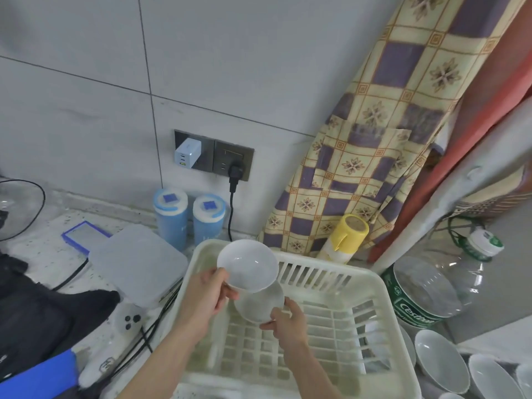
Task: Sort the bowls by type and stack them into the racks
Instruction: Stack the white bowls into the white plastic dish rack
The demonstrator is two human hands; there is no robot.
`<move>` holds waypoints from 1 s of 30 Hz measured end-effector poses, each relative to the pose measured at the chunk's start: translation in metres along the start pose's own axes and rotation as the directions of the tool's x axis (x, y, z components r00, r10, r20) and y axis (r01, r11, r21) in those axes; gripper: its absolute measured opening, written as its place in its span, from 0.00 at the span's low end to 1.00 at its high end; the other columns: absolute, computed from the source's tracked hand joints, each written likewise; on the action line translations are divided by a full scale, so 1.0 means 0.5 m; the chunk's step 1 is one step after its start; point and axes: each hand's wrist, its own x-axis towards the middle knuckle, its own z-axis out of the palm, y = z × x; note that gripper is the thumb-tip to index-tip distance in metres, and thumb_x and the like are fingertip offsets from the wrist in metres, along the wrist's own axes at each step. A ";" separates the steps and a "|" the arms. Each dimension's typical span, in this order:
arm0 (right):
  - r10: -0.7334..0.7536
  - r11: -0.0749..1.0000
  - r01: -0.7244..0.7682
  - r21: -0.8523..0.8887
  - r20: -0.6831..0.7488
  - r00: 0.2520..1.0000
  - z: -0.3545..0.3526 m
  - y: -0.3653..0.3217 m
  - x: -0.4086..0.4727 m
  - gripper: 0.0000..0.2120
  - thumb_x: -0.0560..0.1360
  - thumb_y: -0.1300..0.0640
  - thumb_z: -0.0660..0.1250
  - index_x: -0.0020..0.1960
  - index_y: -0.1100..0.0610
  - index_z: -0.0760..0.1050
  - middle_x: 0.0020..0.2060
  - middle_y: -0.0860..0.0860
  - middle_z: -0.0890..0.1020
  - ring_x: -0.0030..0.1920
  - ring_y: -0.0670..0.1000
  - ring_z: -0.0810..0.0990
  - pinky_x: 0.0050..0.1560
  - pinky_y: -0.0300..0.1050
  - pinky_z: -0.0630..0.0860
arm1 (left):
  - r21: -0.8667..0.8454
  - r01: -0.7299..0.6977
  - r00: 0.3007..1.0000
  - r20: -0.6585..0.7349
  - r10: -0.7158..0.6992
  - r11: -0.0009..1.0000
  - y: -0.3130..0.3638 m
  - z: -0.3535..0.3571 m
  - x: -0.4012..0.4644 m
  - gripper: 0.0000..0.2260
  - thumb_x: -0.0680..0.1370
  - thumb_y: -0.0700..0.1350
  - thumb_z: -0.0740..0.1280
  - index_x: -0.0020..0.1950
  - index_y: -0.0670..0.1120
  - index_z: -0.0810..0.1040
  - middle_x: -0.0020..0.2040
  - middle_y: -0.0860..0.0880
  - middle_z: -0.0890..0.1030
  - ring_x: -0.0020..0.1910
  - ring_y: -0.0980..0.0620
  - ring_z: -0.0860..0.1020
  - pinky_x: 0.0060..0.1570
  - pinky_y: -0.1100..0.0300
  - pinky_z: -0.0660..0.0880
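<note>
Cream plastic makes up the slatted rack (371,286), and everything sits in relation to it. Above its far left part the left hand (205,295) holds a white bowl (248,264), thumb over the near rim and fingers underneath, the bowl tipped so its hollow faces the camera. Just below and partly behind that bowl, over the rack's floor, the right hand (285,319) pinches the near edge of a second bowl (259,305), paler and slightly blurred, its rim touching or nearly touching the first; which, I cannot tell. To the right of the rack, low in the corner, more white bowls (440,359) stand leaning in a row. Beyond the rack's right wall is a clear water jug (440,283), behind its far edge a yellow-capped bottle (347,234), and left of it a grey lidded box (138,262)
</note>
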 end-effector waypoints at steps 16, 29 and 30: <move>-0.026 0.998 0.022 0.056 0.068 0.997 0.011 0.022 0.008 0.18 0.78 0.60 0.60 0.65 0.46 0.67 0.36 0.54 0.87 0.21 0.45 0.74 0.21 0.35 0.64 | 0.093 0.034 0.999 0.020 -0.036 0.995 -0.017 0.007 0.002 0.08 0.75 0.39 0.62 0.51 0.43 0.79 0.30 0.39 0.82 0.17 0.56 0.62 0.17 0.67 0.58; -0.089 0.994 0.094 -0.061 0.085 0.992 0.009 0.018 -0.016 0.18 0.81 0.47 0.62 0.68 0.50 0.66 0.39 0.51 0.87 0.22 0.45 0.71 0.23 0.35 0.65 | 0.168 0.007 0.997 0.072 -0.020 0.986 -0.029 0.010 -0.002 0.07 0.74 0.39 0.63 0.46 0.41 0.80 0.29 0.39 0.82 0.17 0.56 0.62 0.18 0.67 0.59; -0.079 0.994 0.084 -0.071 0.061 0.995 0.009 0.018 -0.018 0.17 0.81 0.46 0.61 0.67 0.51 0.68 0.39 0.51 0.87 0.22 0.45 0.73 0.24 0.36 0.66 | 0.173 0.002 0.997 0.077 -0.016 0.985 -0.030 0.009 -0.002 0.07 0.74 0.39 0.63 0.46 0.42 0.81 0.29 0.39 0.82 0.17 0.56 0.63 0.18 0.67 0.59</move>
